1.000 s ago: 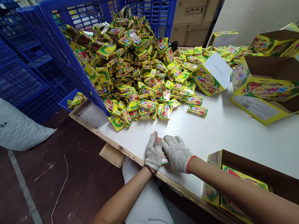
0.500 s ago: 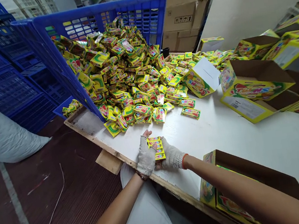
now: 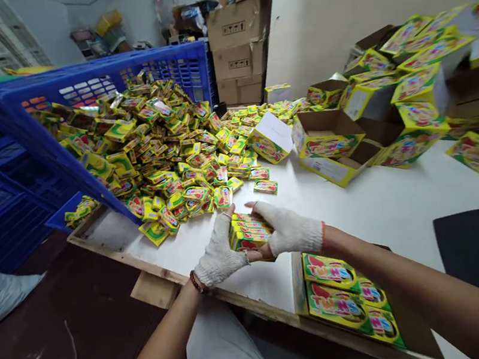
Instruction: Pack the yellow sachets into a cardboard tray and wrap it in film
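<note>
- Left grip [image 3: 219, 253] and right grip [image 3: 291, 233], knit-gloved, pressed together on both sides of stack of small yellow packets [image 3: 250, 231].
- Stack held over white surface [image 3: 407, 207].
- Heap of loose packets [image 3: 164, 161] lay beyond, against blue crate [image 3: 113, 72].

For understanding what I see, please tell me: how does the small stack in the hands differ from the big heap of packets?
The stack of small packets is neatly squared, but the heap of packets lies loose at all angles. The stack is held between the left hand and right hand, while the heap spills from the blue crate onto the white table. The stack has few packets, the heap very many. Both show the same yellow printed wrapping.
</note>
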`<state>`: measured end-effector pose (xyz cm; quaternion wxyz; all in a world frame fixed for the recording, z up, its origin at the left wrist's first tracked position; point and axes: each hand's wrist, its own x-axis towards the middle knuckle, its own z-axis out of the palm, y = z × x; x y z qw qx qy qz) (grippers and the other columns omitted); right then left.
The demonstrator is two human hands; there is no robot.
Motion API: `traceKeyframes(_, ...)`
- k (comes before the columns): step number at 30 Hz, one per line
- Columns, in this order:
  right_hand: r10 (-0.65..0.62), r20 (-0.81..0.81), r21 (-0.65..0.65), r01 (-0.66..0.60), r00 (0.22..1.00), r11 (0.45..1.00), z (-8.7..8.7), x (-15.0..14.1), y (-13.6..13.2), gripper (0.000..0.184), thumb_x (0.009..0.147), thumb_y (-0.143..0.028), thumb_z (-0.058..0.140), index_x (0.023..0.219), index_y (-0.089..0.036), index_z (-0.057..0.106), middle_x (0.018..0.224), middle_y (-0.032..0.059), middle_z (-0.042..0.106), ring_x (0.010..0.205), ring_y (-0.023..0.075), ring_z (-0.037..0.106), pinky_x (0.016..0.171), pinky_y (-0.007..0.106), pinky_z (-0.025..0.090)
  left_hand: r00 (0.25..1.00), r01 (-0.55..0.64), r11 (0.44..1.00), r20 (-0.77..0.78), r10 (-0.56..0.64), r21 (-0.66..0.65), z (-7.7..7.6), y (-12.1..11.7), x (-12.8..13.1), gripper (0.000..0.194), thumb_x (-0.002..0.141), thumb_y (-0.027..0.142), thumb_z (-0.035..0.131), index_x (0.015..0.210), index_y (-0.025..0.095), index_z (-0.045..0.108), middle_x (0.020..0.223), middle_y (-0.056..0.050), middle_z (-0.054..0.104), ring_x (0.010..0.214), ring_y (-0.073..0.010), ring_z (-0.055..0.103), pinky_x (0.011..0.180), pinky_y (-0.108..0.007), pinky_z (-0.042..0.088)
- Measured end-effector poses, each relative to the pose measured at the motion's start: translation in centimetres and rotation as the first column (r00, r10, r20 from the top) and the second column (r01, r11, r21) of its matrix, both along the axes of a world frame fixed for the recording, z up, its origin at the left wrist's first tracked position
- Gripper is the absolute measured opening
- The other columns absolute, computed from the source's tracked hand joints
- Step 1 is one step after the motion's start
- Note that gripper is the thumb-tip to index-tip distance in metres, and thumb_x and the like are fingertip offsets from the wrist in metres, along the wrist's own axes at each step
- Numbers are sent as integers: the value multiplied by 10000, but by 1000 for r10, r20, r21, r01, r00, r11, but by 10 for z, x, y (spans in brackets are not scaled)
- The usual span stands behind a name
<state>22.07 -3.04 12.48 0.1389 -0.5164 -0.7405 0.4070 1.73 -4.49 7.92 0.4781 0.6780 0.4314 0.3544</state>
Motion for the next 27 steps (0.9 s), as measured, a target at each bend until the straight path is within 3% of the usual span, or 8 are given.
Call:
traceKeyframes(3, -74, -357, -5, 78, 931, 997, 11, 35, -25, 1229, 630, -481, 777, 1520, -117, 11, 1484, 245, 307, 1322, 290, 465, 1094, 457, 403, 939, 53, 990, 343, -5, -130, 10, -7, 38, 1337, 582, 630, 835, 1513, 78, 49, 1490, -276, 289, 1321, -299, 475, 1076, -360, 443)
traceKeyframes(8, -325, -523, -219, 245, 788, 945, 26, 90, -69, 867, 705, -481, 760, 1337, -151, 267, 1247, 174, 580, 1072, 249, 636, 938, 391, 516, 886, 231, 967, 434, -165, -106, 13, -18, 98, 1336, 647, 760, 739, 1542, 117, -16, 1512, -277, 263, 1331, -297, 471, 1085, -369, 438)
traceKeyframes(11, -612, -569, -425, 441, 549, 790, 16, 129, -90, 960, 603, -535, 821, 1335, -177, 315, 1213, 158, 601, 1008, 275, 655, 891, 402, 527, 974, 135, 983, 166, -155, 126, 11, -29, 125, 728, 876, 681, 542, 1300, 90, 534, 1340, -195, 486, 1251, -275, 507, 1069, -397, 429)
traceKeyframes(13, -729, -576, -584, 438, 369, 683, 0, 150, -101, 982, 532, -528, 849, 1299, -165, 355, 1232, 179, 593, 1001, 299, 657, 888, 420, 532, 969, 227, 943, -151, -194, 243, 11, -41, 142, 363, 941, 440, 504, 914, 111, 655, 1069, -136, 584, 1046, -234, 561, 957, -387, 464)
traceKeyframes(16, -779, -571, -685, 373, 259, 626, -30, 165, -109, 899, 514, -472, 868, 1224, -137, 429, 1270, 196, 578, 1051, 311, 644, 920, 421, 531, 747, 387, 908, -631, -207, 160, 12, -59, 167, 297, 886, 363, 579, 966, 90, 661, 1072, -137, 548, 1010, -279, 515, 914, -438, 448)
traceKeyframes(21, -798, -576, -739, 303, 181, 602, -60, 158, -109, 925, 474, -400, 908, 1217, -136, 425, 1325, 180, 545, 1119, 299, 612, 923, 386, 527, 442, 449, 890, -847, -296, -76, 8, -69, 184, 563, 926, 456, 525, 1375, 118, 568, 1152, -157, 552, 1199, -331, 455, 1215, -443, 130)
traceKeyframes(24, -794, -555, -726, 322, 247, 607, -64, 157, -111, 971, 464, -383, 919, 1246, -145, 394, 1325, 173, 534, 1060, 266, 622, 837, 331, 529, 495, 469, 883, -836, -237, 28, -9, -76, 179, 568, 912, 417, 544, 1368, 81, 586, 1159, -168, 556, 1183, -335, 476, 1237, -458, 90)
traceKeyframes(27, -755, -554, -678, 336, 351, 654, -64, 162, -113, 949, 548, -475, 890, 1271, -123, 384, 1233, 173, 572, 975, 230, 629, 836, 321, 510, 710, 353, 851, -703, 27, 389, -37, -84, 171, 455, 825, 335, 663, 1152, 19, 670, 1114, -179, 571, 1137, -352, 507, 1175, -536, 270)
